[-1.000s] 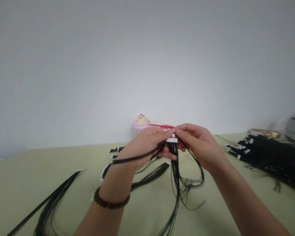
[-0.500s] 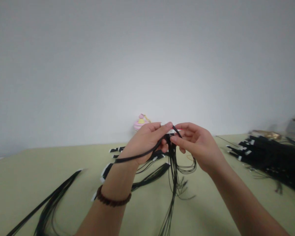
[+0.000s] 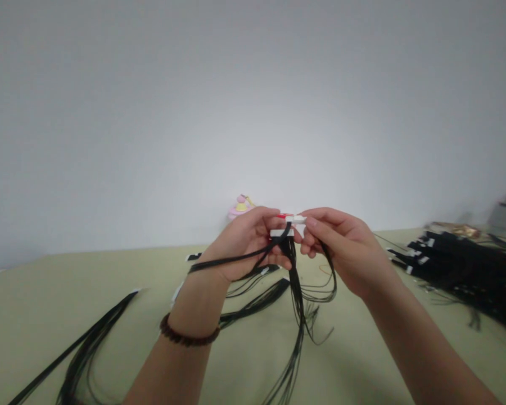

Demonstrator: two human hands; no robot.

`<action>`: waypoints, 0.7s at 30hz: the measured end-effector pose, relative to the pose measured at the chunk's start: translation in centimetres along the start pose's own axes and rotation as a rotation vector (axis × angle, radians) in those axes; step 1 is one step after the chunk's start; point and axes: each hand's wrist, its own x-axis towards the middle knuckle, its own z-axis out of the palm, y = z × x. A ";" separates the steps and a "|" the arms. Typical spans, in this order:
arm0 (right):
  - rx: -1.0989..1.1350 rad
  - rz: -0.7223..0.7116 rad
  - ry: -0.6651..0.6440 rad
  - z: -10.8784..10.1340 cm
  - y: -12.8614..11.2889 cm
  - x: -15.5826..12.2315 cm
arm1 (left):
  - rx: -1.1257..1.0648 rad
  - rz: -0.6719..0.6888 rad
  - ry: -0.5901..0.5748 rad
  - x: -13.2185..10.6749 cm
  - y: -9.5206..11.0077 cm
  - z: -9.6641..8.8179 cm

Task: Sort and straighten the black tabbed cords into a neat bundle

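- Your left hand (image 3: 247, 242) is pinching a white connector (image 3: 282, 232), fingers closed on it above the table (image 3: 34, 315).
- Your right hand (image 3: 341, 247) is gripping a second white connector (image 3: 296, 219) just beside it.
- Black wires (image 3: 297, 292) are hanging below your fingertips.
- A black wire pile (image 3: 468, 264) is lying well off to the right.

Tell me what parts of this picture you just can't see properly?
- Small white plastic connector, head view: mostly covered by the left hand and right hand.
- Pink and yellow toy-like object: lower part hidden behind the left hand.
- Thin red stick: too small to identify.
- Pile of black wire bundles: blurred, cut off by the right edge.
- Loose black wire strands: run off the bottom edge.
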 end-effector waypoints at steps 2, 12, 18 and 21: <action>0.004 0.017 -0.013 0.0 -0.1 -0.1 | -0.049 0.012 0.001 0.0 0.0 -0.3; -0.235 -0.022 0.032 -0.3 0.2 0.2 | 0.975 0.220 0.332 -0.5 0.2 0.5; -0.304 -0.094 0.009 0.3 0.9 0.3 | 0.531 0.140 0.433 0.1 0.2 0.8; -0.353 -0.159 0.062 0.5 1.2 0.4 | 0.273 0.150 0.350 0.7 -0.2 0.6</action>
